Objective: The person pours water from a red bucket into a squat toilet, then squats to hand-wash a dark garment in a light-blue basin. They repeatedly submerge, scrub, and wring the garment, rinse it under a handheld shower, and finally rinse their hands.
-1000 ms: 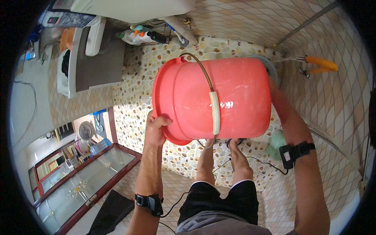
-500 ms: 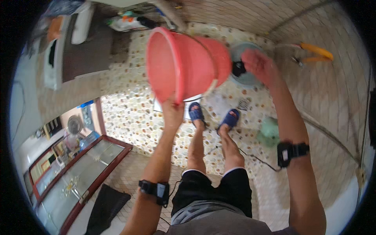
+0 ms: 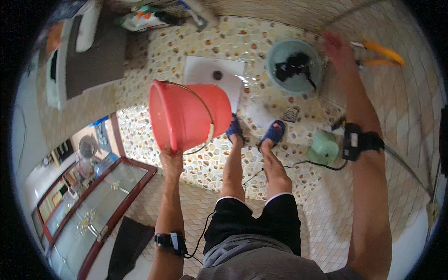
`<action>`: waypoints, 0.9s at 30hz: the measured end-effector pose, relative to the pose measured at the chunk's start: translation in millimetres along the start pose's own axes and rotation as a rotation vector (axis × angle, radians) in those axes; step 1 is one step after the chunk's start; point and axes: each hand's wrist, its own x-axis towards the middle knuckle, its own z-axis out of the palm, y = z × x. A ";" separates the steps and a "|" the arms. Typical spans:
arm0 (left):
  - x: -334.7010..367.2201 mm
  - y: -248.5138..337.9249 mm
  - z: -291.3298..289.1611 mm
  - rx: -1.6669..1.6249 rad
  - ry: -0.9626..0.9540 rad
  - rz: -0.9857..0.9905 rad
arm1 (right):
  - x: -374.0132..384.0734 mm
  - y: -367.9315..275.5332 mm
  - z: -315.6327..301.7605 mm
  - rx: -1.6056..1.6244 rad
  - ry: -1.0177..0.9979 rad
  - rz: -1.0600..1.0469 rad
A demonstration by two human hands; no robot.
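Note:
My left hand (image 3: 171,160) grips the rim of a red plastic bucket (image 3: 207,109), thumb and fingers wrapped over its edge. The bucket is tilted on its side in the air, its mouth facing left, and its wire handle hangs loose with a pale grip. My right hand (image 3: 337,46) is raised at the right, near the wall and beside an orange-yellow handled fixture (image 3: 380,52). Its fingers are blurred, so their pose is unclear. Left of that hand stands a pale blue-green basin (image 3: 273,53) on the floor, with dark wet cloth (image 3: 295,67) in it.
A white floor pan (image 3: 196,70) with a dark drain hole lies partly behind the bucket. A green plastic vessel (image 3: 323,147) stands by my right forearm. Bottles (image 3: 148,19) lie at the far left. A red-framed glass door (image 3: 100,210) is at the lower left of the pebble-patterned floor.
The bucket has moved left and nearer with my left hand, uncovering the floor pan and the basin. My right hand has moved farther right and up, away from the basin.

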 end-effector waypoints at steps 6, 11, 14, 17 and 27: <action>-5.2 -40.9 -22.7 0.091 0.079 -0.122 | -2.3 -12.9 10.4 0.137 0.233 0.085; 6.8 -83.8 -33.7 0.030 0.107 -0.292 | -18.2 -17.6 7.8 0.086 0.031 0.097; 24.7 -120.6 -40.3 -0.091 0.120 -0.331 | -31.3 -18.6 13.7 -0.239 0.251 0.102; 50.3 -163.9 -49.8 -0.006 0.222 -0.330 | -44.9 -16.9 28.5 -0.447 0.183 0.113; 193.4 -241.9 -110.3 0.333 0.266 -0.464 | -108.6 24.9 63.3 -0.819 0.283 0.387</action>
